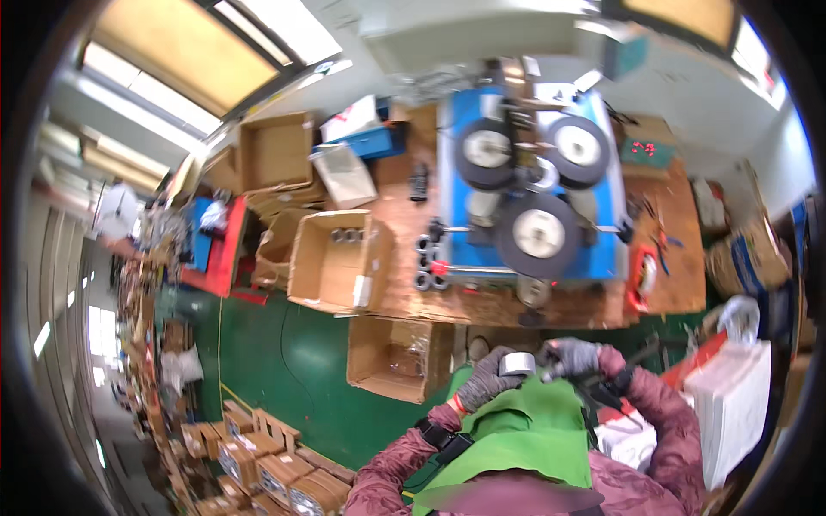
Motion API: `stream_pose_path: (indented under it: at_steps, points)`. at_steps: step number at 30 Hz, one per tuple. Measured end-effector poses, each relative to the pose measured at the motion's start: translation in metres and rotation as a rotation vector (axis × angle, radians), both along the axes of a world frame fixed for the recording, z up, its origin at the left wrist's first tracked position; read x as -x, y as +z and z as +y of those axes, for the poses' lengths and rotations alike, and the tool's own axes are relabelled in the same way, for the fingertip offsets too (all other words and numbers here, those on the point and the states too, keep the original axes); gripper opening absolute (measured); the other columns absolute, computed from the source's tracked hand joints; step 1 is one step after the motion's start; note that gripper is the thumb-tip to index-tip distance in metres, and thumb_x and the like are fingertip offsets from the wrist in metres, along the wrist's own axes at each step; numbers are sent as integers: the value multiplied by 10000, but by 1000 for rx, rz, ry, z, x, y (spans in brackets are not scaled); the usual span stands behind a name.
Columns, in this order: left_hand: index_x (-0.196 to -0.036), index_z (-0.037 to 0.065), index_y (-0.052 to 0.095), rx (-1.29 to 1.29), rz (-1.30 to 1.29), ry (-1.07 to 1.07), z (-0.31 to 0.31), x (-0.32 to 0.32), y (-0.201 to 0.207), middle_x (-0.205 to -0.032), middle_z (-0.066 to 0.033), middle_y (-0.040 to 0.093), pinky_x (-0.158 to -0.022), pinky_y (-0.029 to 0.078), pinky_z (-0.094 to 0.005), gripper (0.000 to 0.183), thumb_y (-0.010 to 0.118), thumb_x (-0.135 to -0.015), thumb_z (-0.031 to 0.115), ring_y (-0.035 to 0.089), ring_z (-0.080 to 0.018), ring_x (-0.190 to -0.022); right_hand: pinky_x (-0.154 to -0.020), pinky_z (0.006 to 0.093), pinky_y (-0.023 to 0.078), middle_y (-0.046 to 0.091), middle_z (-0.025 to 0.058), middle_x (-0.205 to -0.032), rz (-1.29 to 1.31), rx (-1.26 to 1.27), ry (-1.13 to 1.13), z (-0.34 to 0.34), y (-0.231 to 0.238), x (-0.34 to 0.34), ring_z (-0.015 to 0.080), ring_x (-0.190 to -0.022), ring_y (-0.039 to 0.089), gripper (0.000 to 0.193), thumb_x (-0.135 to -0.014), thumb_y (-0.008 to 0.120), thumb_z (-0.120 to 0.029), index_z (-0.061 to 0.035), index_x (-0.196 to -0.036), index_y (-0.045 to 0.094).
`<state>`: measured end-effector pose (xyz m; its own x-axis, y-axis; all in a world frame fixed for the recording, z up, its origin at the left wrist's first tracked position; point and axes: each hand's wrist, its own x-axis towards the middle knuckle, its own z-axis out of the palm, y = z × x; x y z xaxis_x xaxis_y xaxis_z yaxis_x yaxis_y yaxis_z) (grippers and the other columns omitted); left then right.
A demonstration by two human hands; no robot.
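Observation:
In front of my green apron [542,421], my left hand [487,380], in a grey knit glove, grips a short silver metal ring [517,365] with a pale, shiny top. Just right of it is my right hand [575,356], also gloved, its fingers curled in. Whether it holds a small thing is too blurred to make out. Beyond my hands, on the wooden table [404,297], a blue-based machine [447,181] carries three dark wheels with white hubs, the nearest wheel [539,236] facing me. Several similar metal rings [422,262] stand at its left side.
An open cardboard box [331,288] on the table holds several rings. Below it, another carton [391,387] sits on the green floor. A red tape dispenser [641,277] and pliers [662,245] lie at the table's right. White stacked sheets [731,413] rise beside my right arm.

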<state>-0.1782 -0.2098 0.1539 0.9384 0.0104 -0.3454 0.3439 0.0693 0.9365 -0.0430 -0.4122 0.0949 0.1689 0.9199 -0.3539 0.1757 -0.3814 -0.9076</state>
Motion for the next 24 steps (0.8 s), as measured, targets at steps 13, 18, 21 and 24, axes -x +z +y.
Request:
stream_pose_path:
  at_steps: [13,18,21,24]
  points:
    - [-1086,38,511,567,66,813,443,2,-76,-905,-62,597,-753,513,-342,366,644,-758,132,592,-201,-755,-413,298,426,557,55,-604,239,717,-933,-34,-93,55,146,-469,504,135,-793,627,-142,-24,-797,561]
    - [-923,65,605,-52,443,820,541,-34,-194,-749,-57,629,-588,504,-318,221,651,-753,198,617,-201,-668,-439,292,422,568,44,-624,153,735,-924,-55,-94,77,148,-479,502,133,-803,611,-161,-30,-787,591]
    - [-855,62,626,-924,386,818,609,-16,-293,-695,-80,631,-538,490,-329,230,613,-766,273,617,-212,-611,-454,310,439,582,72,-624,245,787,-965,-66,-83,88,157,-491,527,200,-797,601,-221,-21,-781,608]
    - [-848,62,624,-889,513,1001,638,-35,-323,-686,-105,619,-532,460,-353,246,539,-785,284,602,-228,-601,-457,308,439,583,69,-626,197,833,-937,-57,-91,86,153,-494,528,212,-799,595,-234,-24,-786,610]
